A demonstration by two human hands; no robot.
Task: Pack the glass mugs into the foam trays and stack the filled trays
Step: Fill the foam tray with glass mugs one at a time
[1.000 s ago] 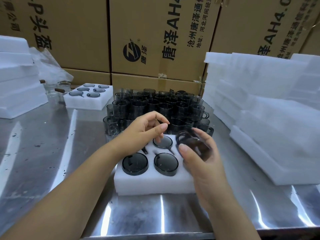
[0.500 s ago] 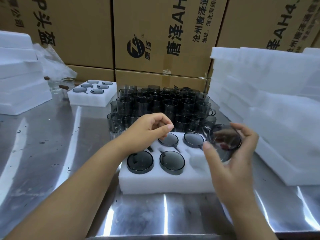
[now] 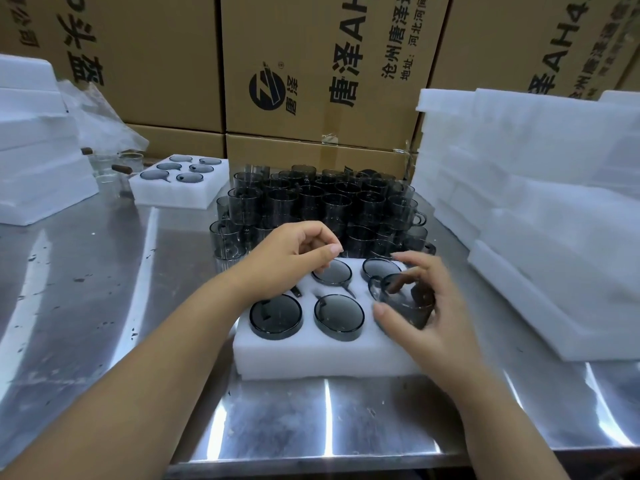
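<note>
Only smoky round mug point(image 3: 403, 299), soft foam tray point(image 3: 311, 362)

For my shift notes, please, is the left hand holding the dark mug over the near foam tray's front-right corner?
Not quite: the head view shows the right hand holding the dark mug over the near foam tray's front-right corner.
</note>
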